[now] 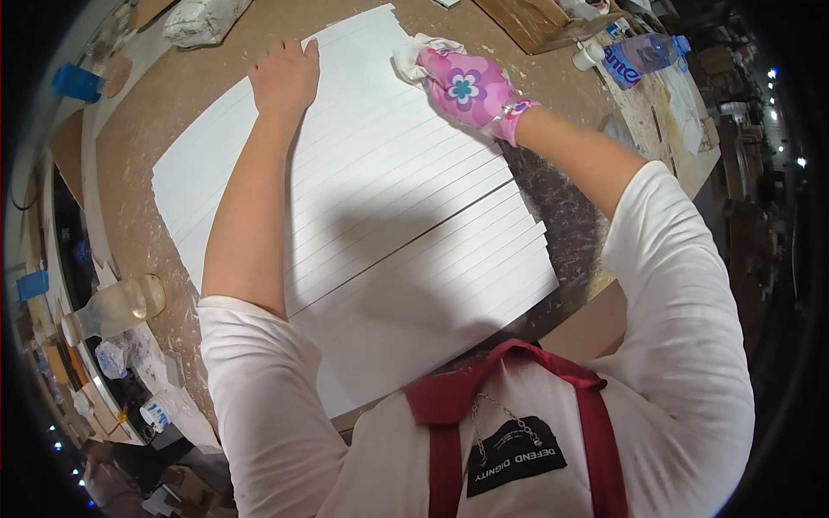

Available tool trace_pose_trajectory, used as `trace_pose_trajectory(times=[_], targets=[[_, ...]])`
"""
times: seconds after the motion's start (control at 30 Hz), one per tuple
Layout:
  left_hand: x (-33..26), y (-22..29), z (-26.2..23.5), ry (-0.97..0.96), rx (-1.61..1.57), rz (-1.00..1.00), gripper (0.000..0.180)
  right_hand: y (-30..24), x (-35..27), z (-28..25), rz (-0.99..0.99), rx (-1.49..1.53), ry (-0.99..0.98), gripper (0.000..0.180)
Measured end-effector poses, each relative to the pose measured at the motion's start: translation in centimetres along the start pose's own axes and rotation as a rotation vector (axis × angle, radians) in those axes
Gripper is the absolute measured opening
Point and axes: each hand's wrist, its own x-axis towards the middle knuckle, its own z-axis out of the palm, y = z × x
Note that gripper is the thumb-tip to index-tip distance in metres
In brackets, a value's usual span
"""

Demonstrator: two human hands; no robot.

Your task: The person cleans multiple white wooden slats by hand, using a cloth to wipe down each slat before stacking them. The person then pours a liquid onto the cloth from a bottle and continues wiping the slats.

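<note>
While long, flat white strips (389, 173) are laid side by side on a scuffed brown tabletop (129, 155), a crumpled white cloth (408, 63) is held at the strips' far right edge by the pink-floral-gloved right hand (466, 86) (whether its fingers are pinched cannot be told). On the strips' far left part, the bare left hand (287, 78) is rested, fingers slightly spread.

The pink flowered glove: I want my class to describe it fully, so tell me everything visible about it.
The pink flowered glove looks like soft fabric, printed with large flowers; the clearest is purple with a blue-and-white middle. A patterned cuff sits at the wrist. Worn on the right hand, it points toward the upper left, its finger end against a crumpled white cloth, beside the right edge of the white strips. The palm side is hidden.
</note>
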Motion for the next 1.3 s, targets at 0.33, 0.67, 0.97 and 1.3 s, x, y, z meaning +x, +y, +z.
trace_pose_trajectory(times=[0.33, 0.67, 0.97, 1.3], targets=[[-0.4, -0.4, 0.2, 0.018, 0.016, 0.012, 0.043, 0.1, 3.3, -6.7, -0.420, -0.872, -0.227, 0.023], [-2.6, 0.8, -2.5, 0.189, -0.392, 0.126, 0.023, -2.7, -3.4, -9.4, -0.705, -1.431, 0.316, 0.031], [-5.4, 11.9, -6.1, -0.796, -0.553, 0.220, 0.026, -0.8, -3.9, -12.3, -0.900, -1.617, 0.410, 0.027], [-4.5, 14.8, -6.8, -0.995, -0.751, -0.138, 0.020, -0.7, -3.9, -12.5, -0.964, -1.694, 0.412, 0.026]])
